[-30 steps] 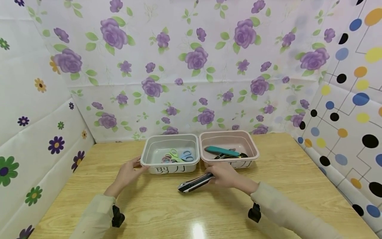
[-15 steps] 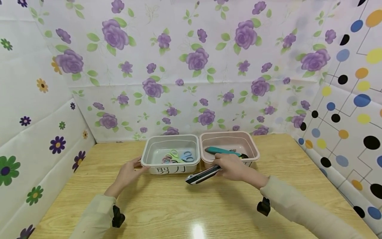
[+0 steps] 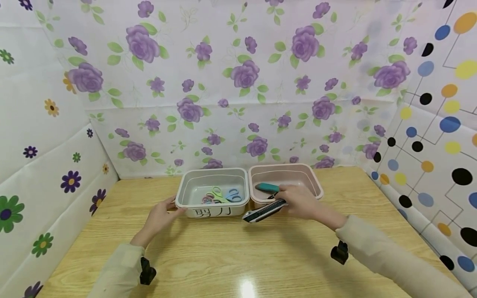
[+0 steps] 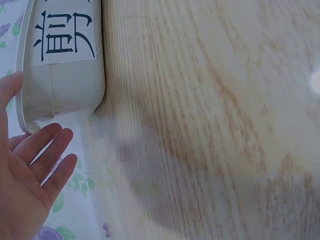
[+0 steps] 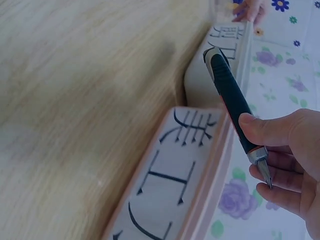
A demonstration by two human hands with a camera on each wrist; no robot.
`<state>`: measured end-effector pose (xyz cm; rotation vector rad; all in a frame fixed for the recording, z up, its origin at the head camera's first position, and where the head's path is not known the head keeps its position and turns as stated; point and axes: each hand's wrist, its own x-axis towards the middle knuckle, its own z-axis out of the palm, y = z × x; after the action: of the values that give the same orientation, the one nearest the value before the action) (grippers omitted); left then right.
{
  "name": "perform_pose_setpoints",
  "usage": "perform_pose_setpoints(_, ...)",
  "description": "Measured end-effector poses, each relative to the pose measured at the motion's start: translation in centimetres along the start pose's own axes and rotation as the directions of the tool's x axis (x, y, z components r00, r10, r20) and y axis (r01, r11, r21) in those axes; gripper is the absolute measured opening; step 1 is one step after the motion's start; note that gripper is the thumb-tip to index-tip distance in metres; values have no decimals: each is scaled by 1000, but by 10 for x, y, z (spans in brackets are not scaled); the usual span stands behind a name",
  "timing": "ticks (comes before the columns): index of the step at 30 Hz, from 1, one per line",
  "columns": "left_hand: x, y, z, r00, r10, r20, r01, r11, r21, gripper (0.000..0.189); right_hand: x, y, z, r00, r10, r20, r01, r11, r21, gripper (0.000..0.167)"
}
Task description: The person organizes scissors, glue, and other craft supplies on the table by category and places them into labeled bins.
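My right hand [image 3: 303, 203] pinches a black-and-white utility knife [image 3: 262, 212] over the front rim of the pink bin [image 3: 273, 167]. Its tip shows below the fingers in the right wrist view, where the knife [image 5: 229, 90] slants between thumb and fingertips. Inside that bin a teal-handled cutter [image 3: 267, 187] lies partly behind my hand. My left hand [image 3: 160, 217] rests at the front left corner of the grey bin [image 3: 214, 169], thumb on the rim, fingers [image 4: 52, 150] loosely extended beside it. Green scissors [image 3: 219, 196], blue scissors [image 3: 233, 195] and pink scissors [image 3: 207, 200] lie inside the grey bin.
Both bins stand side by side on the wooden table [image 3: 208, 256], near a flowered cloth [image 3: 223, 103] at the back. Patterned cloths hang left and right. Large black characters mark the white label [image 5: 175, 165] on the pink bin's front.
My right hand has moved right and slightly up with the utility knife, from in front of the bins to over the pink bin's rim. The left hand has stayed put.
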<state>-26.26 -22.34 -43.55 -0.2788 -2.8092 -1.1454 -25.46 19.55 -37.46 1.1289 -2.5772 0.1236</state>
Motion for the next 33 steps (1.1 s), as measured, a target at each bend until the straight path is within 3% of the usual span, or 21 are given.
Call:
perform_pose_setpoints(7, 0, 0, -1, 1000, 5, -8, -5, 1000, 6, 68, -1, 11, -15, 999, 52, 0, -52, 999, -16, 27)
perform_pose_setpoints(18, 1, 1, -1, 1000, 5, -3, -5, 1000, 1, 68, 1, 28, -30, 999, 42, -11, -41, 999, 10, 26)
perform_pose_setpoints(33, 1, -2, 0, 1000, 4, -2, -4, 1000, 9, 70, -8, 52, -29, 983, 186, 5, -186, 980, 67, 27)
